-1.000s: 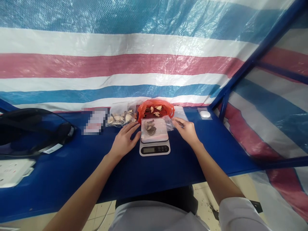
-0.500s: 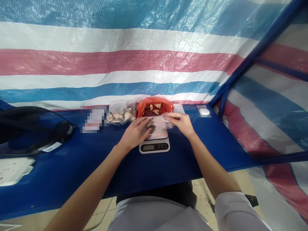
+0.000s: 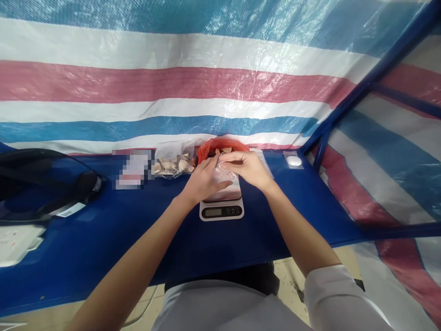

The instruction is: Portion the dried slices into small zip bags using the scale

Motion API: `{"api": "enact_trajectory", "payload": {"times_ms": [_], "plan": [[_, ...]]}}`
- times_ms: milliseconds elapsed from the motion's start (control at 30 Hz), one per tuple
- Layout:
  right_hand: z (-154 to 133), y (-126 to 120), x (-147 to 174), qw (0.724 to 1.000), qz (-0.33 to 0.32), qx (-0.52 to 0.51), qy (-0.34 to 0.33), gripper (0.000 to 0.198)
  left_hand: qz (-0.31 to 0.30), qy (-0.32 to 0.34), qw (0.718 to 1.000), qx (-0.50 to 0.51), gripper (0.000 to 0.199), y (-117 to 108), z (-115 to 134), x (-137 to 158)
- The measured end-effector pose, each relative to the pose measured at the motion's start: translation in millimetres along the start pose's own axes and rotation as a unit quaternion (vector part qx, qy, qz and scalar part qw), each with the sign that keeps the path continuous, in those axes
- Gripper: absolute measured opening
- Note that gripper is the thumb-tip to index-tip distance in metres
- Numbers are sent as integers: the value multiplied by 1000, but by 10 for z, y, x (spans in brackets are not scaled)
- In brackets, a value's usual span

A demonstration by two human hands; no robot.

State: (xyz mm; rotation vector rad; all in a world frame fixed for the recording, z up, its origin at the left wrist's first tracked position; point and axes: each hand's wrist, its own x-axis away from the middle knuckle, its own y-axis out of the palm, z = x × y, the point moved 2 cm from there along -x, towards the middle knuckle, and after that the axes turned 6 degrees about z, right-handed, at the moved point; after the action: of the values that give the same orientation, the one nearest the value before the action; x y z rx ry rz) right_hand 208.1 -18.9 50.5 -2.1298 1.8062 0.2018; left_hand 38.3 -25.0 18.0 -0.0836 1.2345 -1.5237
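A small clear plastic bag (image 3: 223,172) is over the white kitchen scale (image 3: 222,212), partly covered by both hands. My right hand (image 3: 248,169) pinches the bag's edge between thumb and fingertips, above the scale plate. From the left, my left hand (image 3: 204,180) lies along the bag with fingers stretched and thumb apart. What is inside the bag is hidden by my hands. Just behind them stands an open red plastic bag (image 3: 206,148) with pale dried pieces (image 3: 226,150) in it.
A clear bag of pale, dried slices (image 3: 172,165) lies left of the scale, beside a blurred-out card (image 3: 132,170). At right is a small bag with a white round item (image 3: 294,160). Black headgear (image 3: 69,184) and a white power strip (image 3: 19,243) occupy the left.
My right hand has moved left across the scale, carrying the bag's edge toward my left hand. Dark pieces seen earlier under my left hand are now hidden.
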Motion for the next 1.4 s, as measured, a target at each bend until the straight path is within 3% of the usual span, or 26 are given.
{"api": "enact_trajectory", "payload": {"times_ms": [200, 333, 500, 600, 767, 1033, 1200, 1400], "plan": [[-14, 88, -82, 1000, -19, -8, -14, 27, 49, -53, 997, 28, 60, -85, -128, 34], [0, 6, -173, 1000, -8, 12, -16, 28, 70, -95, 992, 42, 60, -200, -252, 52], [179, -163, -343, 992, 17, 124, -18, 21, 68, -144, 985, 64, 64, -315, -356, 33], [319, -169, -443, 967, -16, 254, -13, 17, 50, -158, 983, 81, 69, -330, -400, 9], [509, -48, -561, 900, -70, 431, 1, 22, 20, -162, 984, 73, 83, -317, -457, -38], [675, 69, -593, 834, -119, 538, 22, 32, -40, -186, 980, 64, 96, -306, -426, -154], [721, 60, -611, 835, -134, 534, 17, 32, -45, -178, 981, 70, 93, -229, -446, -175], [785, 51, -627, 859, -125, 496, -3, 29, -18, -154, 983, 102, 83, -150, -499, -115]]}}
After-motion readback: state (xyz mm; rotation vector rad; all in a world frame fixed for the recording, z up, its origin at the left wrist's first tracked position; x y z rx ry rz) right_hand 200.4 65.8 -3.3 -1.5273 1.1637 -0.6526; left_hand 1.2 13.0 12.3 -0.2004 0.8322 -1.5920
